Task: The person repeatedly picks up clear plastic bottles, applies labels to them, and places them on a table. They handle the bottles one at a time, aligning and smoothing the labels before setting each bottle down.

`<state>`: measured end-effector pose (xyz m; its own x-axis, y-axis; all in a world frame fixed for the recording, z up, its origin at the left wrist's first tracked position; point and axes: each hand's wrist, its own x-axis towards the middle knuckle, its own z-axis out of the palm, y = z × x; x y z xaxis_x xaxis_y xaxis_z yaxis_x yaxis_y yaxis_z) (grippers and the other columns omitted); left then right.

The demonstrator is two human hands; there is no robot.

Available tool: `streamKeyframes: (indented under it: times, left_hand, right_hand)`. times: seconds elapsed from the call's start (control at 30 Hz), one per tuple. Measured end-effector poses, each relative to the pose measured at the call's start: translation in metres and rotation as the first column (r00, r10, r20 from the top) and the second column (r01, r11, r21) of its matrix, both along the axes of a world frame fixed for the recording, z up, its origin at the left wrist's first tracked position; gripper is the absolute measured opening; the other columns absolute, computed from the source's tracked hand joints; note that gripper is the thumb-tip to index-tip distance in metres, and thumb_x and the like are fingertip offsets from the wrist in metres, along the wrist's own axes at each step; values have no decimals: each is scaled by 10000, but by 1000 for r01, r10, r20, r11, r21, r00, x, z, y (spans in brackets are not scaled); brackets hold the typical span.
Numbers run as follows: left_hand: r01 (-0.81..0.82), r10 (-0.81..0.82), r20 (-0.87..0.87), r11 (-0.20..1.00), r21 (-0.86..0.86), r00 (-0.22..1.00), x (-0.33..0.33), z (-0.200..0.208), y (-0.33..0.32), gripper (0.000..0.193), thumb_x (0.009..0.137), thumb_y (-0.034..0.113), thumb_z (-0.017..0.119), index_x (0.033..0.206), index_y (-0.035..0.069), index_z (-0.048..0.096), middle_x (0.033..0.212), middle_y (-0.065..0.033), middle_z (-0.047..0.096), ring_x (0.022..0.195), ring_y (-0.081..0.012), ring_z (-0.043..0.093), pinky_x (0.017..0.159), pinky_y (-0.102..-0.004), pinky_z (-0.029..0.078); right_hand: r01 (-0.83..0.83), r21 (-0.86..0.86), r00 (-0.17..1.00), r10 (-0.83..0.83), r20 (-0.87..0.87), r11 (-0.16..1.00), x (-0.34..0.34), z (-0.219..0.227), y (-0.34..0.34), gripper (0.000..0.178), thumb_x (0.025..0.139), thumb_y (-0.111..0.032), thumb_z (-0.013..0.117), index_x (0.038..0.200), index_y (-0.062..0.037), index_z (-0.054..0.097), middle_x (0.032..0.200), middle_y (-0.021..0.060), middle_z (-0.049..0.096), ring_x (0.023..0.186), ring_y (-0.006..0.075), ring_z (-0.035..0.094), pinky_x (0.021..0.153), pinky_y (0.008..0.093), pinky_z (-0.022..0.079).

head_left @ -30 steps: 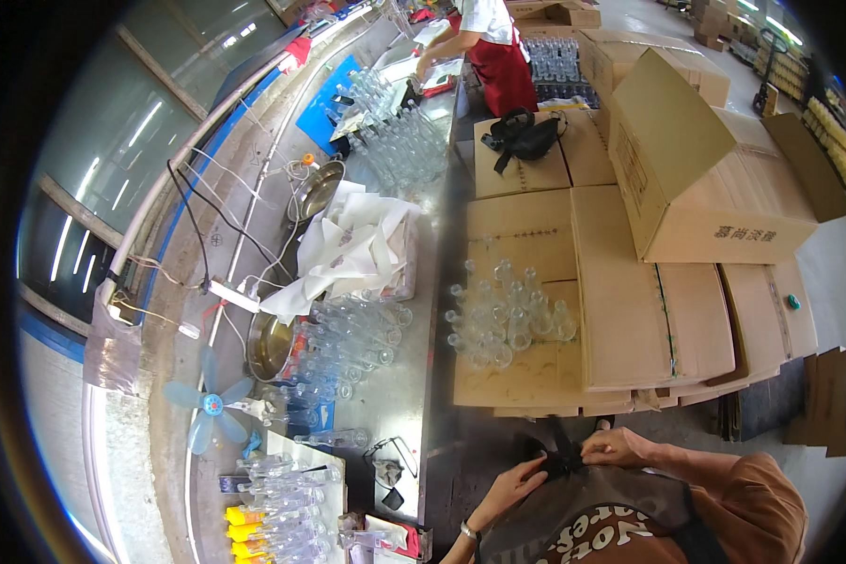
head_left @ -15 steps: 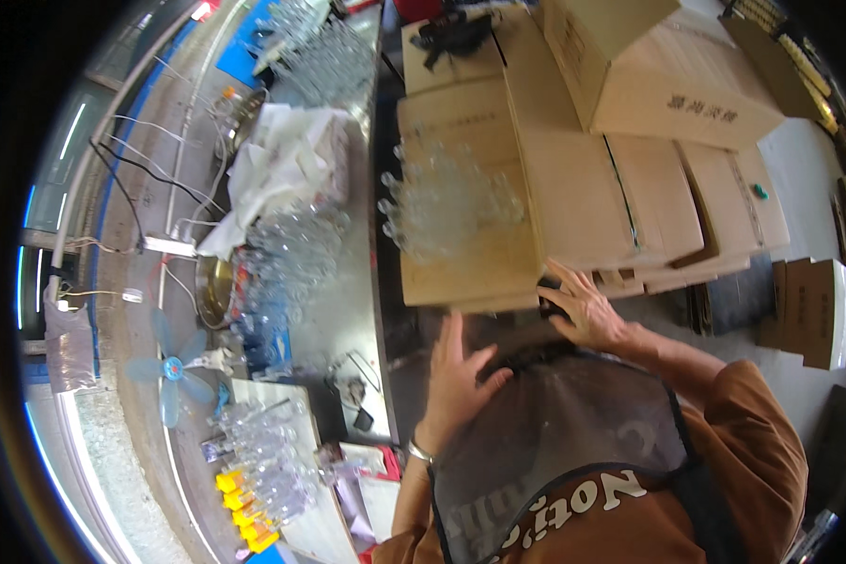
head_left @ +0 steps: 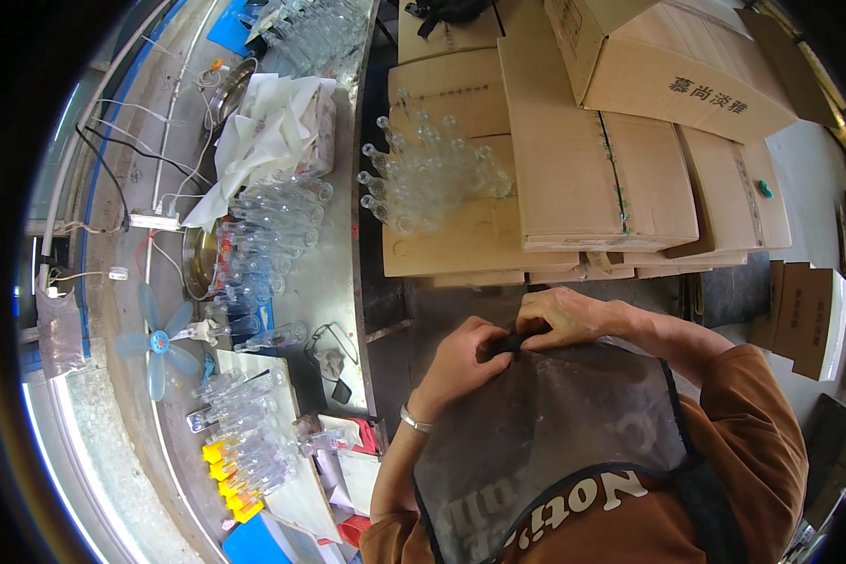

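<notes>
Both hands meet in front of my waist at a grey see-through apron (head_left: 564, 395) with black edging. My left hand (head_left: 467, 355) is closed, its thumb and fingers pinching the black strap (head_left: 510, 344) at the apron's far edge. From the other side my right hand (head_left: 564, 318) grips the same strap, fingers curled down over it. The two hands nearly touch. Just beyond them, a cluster of clear glass pieces with rounded ends (head_left: 432, 174) stands on a cardboard box (head_left: 461, 252).
Stacked cardboard boxes (head_left: 602, 188) fill the far right, an open carton (head_left: 686, 89) on top. Along the left runs a metal bench (head_left: 334, 244) with more glassware (head_left: 273, 226), white paper (head_left: 273, 141) and a blue fan (head_left: 160, 343). A folded carton (head_left: 804, 320) stands at right.
My hands, apart and open before, have come together and closed on the black strap. The right has left the box edge. The view has shifted, and the boxes now appear farther from my body.
</notes>
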<state>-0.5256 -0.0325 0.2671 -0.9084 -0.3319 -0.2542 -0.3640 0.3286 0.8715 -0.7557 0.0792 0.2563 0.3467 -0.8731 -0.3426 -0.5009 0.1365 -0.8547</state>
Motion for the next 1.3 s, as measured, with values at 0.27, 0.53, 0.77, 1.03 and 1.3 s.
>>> streamKeyframes:
  times: [0.27, 0.53, 0.77, 1.03, 1.3]
  left_hand:
    - [3, -5, 70, 1000, 29, 998, -22, -8, 7, 392, 814, 343, 749, 1053, 36, 703, 999, -124, 647, 892, -296, 651, 782, -370, 516]
    - [-23, 28, 72, 997, -78, 997, -35, -3, 20, 348, 830, 272, 715, 1064, 18, 673, 1031, -161, 636, 972, -357, 635, 846, -412, 512]
    - [-11, 11, 96, 1000, -3, 995, -45, 2, 19, 352, 831, 254, 724, 1075, 8, 661, 1047, -168, 641, 974, -356, 637, 845, -405, 513]
    - [-141, 138, 30, 986, 94, 990, -44, 0, 23, 354, 841, 220, 735, 1090, -14, 639, 1041, -175, 638, 967, -331, 640, 851, -372, 506]
    - [-155, 156, 1, 986, 58, 988, -46, 4, 24, 333, 844, 200, 747, 1079, -7, 631, 1022, -164, 637, 960, -329, 643, 831, -369, 510]
  right_hand:
    - [-43, 192, 998, 50, -34, 980, -30, 24, 2, 456, 845, -405, 679, 1109, -34, 657, 1069, 182, 646, 1016, 366, 614, 887, 444, 480]
    - [96, 65, 988, -103, 113, 993, -33, -11, 16, 465, 795, -382, 742, 1060, -12, 646, 1024, 174, 664, 962, 319, 647, 836, 416, 506]
    - [115, 206, 979, -147, 144, 972, -38, 1, 13, 535, 787, -396, 753, 1119, 3, 623, 1065, 185, 669, 982, 309, 649, 843, 409, 511]
    - [211, 78, 928, -225, 297, 974, -35, -5, 17, 580, 850, -373, 739, 1245, 22, 581, 1173, 201, 646, 1087, 296, 626, 925, 405, 494]
    - [183, 46, 927, -188, 325, 982, -37, -4, 18, 529, 895, -300, 722, 1283, 21, 563, 1237, 202, 625, 1165, 302, 610, 984, 401, 481]
